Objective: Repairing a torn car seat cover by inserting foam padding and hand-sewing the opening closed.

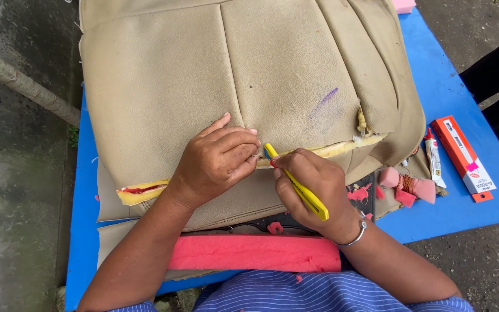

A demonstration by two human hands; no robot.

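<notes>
At seat cover (163,75) seam | yellow knife (297,185) tip up-left | right hand (313,188) grips

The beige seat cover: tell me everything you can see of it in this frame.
The beige seat cover looks like grained leather or vinyl, stitched into panels, and lies spread over a blue table. A long tear runs across its lower part, showing yellow foam. A purple smudge marks the right panel. The left hand presses on it beside the tear, while the right hand holds a yellow utility knife with its tip at the tear. A pink foam block lies at its near edge.
</notes>
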